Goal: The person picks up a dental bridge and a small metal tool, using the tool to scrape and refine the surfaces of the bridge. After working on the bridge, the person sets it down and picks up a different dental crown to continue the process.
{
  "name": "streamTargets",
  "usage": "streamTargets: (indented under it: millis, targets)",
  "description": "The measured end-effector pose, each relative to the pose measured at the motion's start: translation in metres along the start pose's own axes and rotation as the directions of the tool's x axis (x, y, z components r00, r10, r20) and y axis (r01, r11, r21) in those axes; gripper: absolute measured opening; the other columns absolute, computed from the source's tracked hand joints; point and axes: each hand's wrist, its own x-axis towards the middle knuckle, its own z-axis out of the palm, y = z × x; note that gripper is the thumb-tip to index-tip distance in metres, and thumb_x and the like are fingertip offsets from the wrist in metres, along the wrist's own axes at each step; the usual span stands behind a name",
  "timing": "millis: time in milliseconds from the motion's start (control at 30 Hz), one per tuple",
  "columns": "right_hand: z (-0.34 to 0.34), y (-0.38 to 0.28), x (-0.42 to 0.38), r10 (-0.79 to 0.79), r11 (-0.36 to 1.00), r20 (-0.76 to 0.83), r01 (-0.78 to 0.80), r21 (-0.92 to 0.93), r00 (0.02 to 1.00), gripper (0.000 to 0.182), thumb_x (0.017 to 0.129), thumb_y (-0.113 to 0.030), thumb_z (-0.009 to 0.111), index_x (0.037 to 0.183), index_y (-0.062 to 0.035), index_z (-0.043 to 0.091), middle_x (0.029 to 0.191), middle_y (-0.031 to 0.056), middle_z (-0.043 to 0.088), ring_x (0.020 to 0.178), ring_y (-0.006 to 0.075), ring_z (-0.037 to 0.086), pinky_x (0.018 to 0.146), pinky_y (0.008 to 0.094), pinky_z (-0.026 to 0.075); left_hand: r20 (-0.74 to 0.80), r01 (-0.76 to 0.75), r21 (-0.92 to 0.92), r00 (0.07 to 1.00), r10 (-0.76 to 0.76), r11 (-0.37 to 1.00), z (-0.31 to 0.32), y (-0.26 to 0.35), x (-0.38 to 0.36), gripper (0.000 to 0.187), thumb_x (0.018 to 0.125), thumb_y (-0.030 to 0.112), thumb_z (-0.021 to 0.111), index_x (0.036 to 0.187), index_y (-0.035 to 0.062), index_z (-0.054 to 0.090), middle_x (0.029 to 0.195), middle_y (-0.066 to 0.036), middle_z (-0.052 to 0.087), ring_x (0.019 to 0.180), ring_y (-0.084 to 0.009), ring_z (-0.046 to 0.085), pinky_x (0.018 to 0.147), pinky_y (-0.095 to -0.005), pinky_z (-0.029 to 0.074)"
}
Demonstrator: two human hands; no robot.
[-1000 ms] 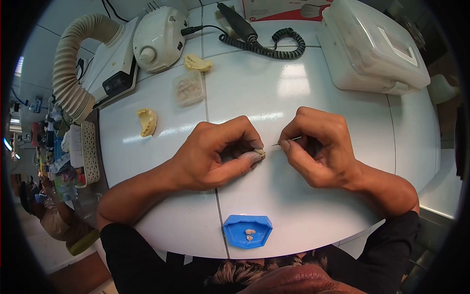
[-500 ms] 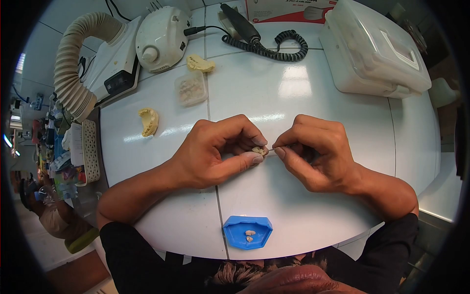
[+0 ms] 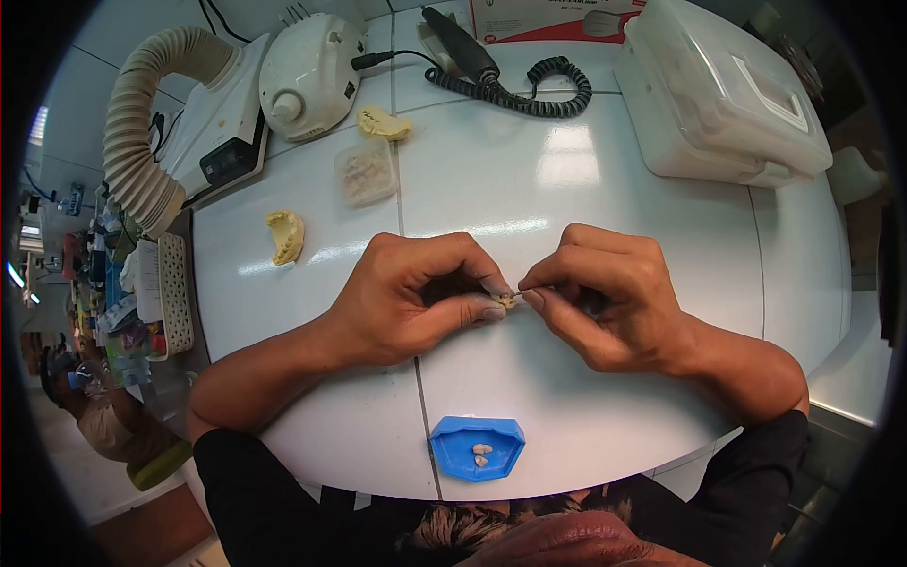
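Between the thumb and fingertips of my left hand [image 3: 411, 298] is a small cream-coloured piece [image 3: 506, 302], perhaps a dental crown; most of it is covered by the fingers. My right hand [image 3: 609, 298] pinches a thin metal pick [image 3: 519, 293], whose tip meets the piece or lies just beside it. The rest of the pick is hidden in the palm. Nearer to me on the table, a blue dish [image 3: 505, 465] holds a few small tooth-like pieces [image 3: 482, 450].
Yellow dental casts [image 3: 286, 236] and a clear box [image 3: 367, 172] lie left of centre. Behind are a white control unit [image 3: 310, 76], a black handpiece [image 3: 461, 45] with coiled cord, and a ribbed hose [image 3: 132, 123]. A white case [image 3: 723, 104] stands back right. Another person [image 3: 113, 416] is far left.
The cream piece has been turned and sits deeper in my left fingertips, so less of it shows. My left fingers dip slightly, and my right hand has shifted a little left with the pick.
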Motion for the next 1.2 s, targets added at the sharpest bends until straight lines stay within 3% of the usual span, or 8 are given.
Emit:
streamTargets:
  millis: [200,400,500,800,900,1100,1200]
  targets:
    - [0.001,0.001,-0.001,-0.010,1.000,0.014,0.010,-0.026,1.000,0.010,0.087,0.002,0.077,0.097,-0.0010,0.076,0.079,0.0088,0.065,0.059,0.0208,0.066,0.052,0.0327,0.052,0.025,-0.043,0.054,0.999,0.042,0.998,-0.002,0.003,0.001,0.015,0.097,-0.008,0.077,0.112,-0.0061,0.075,0.107,-0.014,0.081,0.096,-0.0157,0.079,0.087,-0.0292,0.065]
    - [0.001,-0.003,-0.001,0.029,0.999,0.020,-0.028,-0.041,0.999,0.014,0.086,0.003,0.077,0.099,-0.0009,0.072,0.081,0.0096,0.068,0.063,0.0229,0.068,0.054,0.0344,0.053,-0.021,0.013,0.013,1.000,-0.013,1.000,-0.001,0.000,-0.001,0.015,0.097,-0.008,0.077,0.112,-0.0054,0.073,0.106,-0.014,0.081,0.098,-0.0165,0.079,0.089,-0.0298,0.065]
    - [0.001,-0.005,-0.001,0.027,0.999,0.013,-0.027,-0.035,1.000,0.013,0.087,0.002,0.077,0.097,-0.0011,0.070,0.081,0.0097,0.068,0.063,0.0226,0.069,0.055,0.0346,0.053,-0.064,-0.029,-0.010,0.998,0.029,1.000,0.002,-0.004,-0.001,0.015,0.098,0.001,0.080,0.110,-0.0031,0.074,0.098,-0.011,0.081,0.091,-0.0148,0.079,0.083,-0.0279,0.065]
    - [0.005,0.001,-0.004,-0.097,0.994,0.026,0.098,-0.047,0.995,0.010,0.088,0.000,0.080,0.092,-0.0006,0.070,0.081,0.0109,0.069,0.061,0.0245,0.068,0.055,0.0352,0.054,-0.077,-0.155,0.044,0.984,0.158,0.987,0.001,-0.010,0.000,0.017,0.094,-0.006,0.078,0.111,-0.0022,0.075,0.108,-0.011,0.079,0.100,-0.0159,0.079,0.087,-0.0285,0.066]
    - [0.003,-0.001,-0.003,-0.088,0.994,0.008,0.088,-0.057,0.996,0.009,0.089,0.000,0.079,0.093,-0.0003,0.071,0.081,0.0112,0.070,0.061,0.0240,0.068,0.056,0.0353,0.055,-0.055,-0.158,0.049,0.985,0.160,0.986,-0.001,-0.006,0.002,0.025,0.090,-0.016,0.075,0.111,-0.0024,0.076,0.113,-0.018,0.078,0.106,-0.0215,0.079,0.092,-0.0316,0.065]
    - [0.004,-0.003,-0.001,0.000,0.999,-0.063,-0.003,-0.045,0.998,0.009,0.089,0.002,0.078,0.094,-0.0002,0.071,0.082,0.0108,0.071,0.063,0.0203,0.071,0.057,0.0340,0.057,-0.109,-0.119,-0.065,0.988,0.112,0.991,0.001,-0.007,0.002,0.021,0.091,-0.014,0.077,0.107,-0.0017,0.076,0.116,-0.018,0.076,0.107,-0.0209,0.078,0.089,-0.0304,0.065]
    - [0.003,-0.003,-0.001,-0.024,0.999,-0.040,0.022,-0.049,0.999,0.010,0.089,0.002,0.078,0.095,-0.0005,0.071,0.083,0.0103,0.070,0.063,0.0207,0.070,0.057,0.0340,0.056,-0.039,-0.149,0.032,0.988,0.150,0.988,-0.006,-0.007,0.002,0.019,0.092,-0.012,0.078,0.109,-0.0027,0.076,0.119,-0.018,0.075,0.110,-0.0217,0.077,0.093,-0.0317,0.065]
